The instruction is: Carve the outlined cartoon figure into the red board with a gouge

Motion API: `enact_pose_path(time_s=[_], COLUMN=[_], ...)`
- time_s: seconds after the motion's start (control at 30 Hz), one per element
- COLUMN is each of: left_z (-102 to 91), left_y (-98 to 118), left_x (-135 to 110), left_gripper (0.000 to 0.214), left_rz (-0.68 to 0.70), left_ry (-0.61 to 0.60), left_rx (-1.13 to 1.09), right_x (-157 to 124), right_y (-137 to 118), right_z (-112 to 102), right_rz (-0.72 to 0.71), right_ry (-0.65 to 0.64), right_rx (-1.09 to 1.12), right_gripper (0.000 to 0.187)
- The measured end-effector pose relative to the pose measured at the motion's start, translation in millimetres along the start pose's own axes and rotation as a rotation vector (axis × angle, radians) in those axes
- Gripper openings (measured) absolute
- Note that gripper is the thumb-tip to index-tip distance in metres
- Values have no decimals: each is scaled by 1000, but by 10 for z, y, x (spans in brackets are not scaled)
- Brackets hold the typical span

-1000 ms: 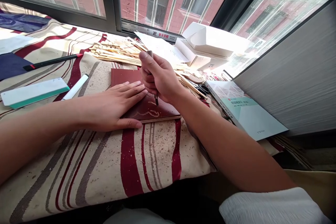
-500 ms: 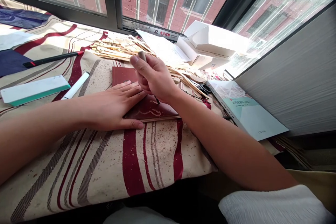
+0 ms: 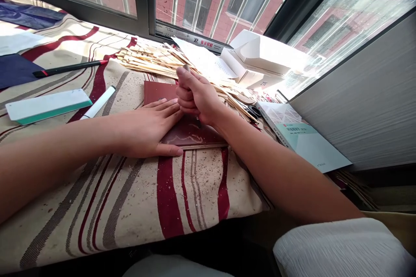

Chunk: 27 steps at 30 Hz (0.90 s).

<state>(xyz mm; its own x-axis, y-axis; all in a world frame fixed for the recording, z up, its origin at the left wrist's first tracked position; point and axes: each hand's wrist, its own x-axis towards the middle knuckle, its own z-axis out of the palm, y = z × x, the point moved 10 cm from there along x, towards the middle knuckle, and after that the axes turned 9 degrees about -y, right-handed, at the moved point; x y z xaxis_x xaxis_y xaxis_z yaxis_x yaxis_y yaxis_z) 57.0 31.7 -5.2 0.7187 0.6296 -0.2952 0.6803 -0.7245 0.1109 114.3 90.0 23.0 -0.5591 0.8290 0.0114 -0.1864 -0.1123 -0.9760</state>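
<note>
A dark red board [image 3: 191, 132] lies on the striped cloth, with pale carved lines near its front edge. My left hand [image 3: 149, 127] lies flat on the board's left half, fingers stretched out, pressing it down. My right hand [image 3: 198, 95] is closed in a fist round a carving tool [image 3: 186, 68]. Only the tool's handle end shows above the thumb, and a bit of the blade below the fist touches the board.
Wood chips speckle the striped cloth [image 3: 130, 199]. A white marker [image 3: 98, 102], a green-edged ruler [image 3: 45, 106] and a black-red pen [image 3: 69, 68] lie left. Thin wooden strips [image 3: 149, 60], white boxes [image 3: 263, 54], scissors [image 3: 255, 111] and a book [image 3: 305, 140] sit behind and right.
My right hand has drawn the tool a little away from me, up the board, and tightened into a fist. The left hand stays flat. The view has shifted slightly.
</note>
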Motion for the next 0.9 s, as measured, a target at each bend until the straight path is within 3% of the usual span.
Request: enact_pose_path(time_s=[0.1, 0.17, 0.23, 0.33, 0.4, 0.57, 0.8, 0.9], left_z=[-48, -44, -19, 17, 30, 45, -14, 0], left_y=[43, 40, 11, -32, -37, -43, -5, -12], left_x=[-35, -44, -36, -10, 1, -7, -47, -72], left_gripper=[105, 104, 107, 115, 116, 116, 111, 111], left_rz=[29, 27, 4, -32, -44, -81, -23, -29], left_ry=[24, 18, 0, -28, -46, -85, -16, -38], left_rx=[1, 3, 6, 23, 34, 45, 34, 20], right_x=[-54, -47, 8, 32, 23, 10, -100, -168], right_y=[-56, -57, -14, 52, 74, -36, -102, -164], right_z=[216, 269, 168, -180, -282, -67, 42, 128], right_rz=[-19, -24, -12, -14, -26, -110, -86, -63], right_ry=[-200, -246, -149, 165, 222, -101, -90, -147], right_rx=[-17, -15, -12, 30, 71, 147, 34, 16], right_gripper=[43, 44, 44, 44, 45, 46, 49, 52])
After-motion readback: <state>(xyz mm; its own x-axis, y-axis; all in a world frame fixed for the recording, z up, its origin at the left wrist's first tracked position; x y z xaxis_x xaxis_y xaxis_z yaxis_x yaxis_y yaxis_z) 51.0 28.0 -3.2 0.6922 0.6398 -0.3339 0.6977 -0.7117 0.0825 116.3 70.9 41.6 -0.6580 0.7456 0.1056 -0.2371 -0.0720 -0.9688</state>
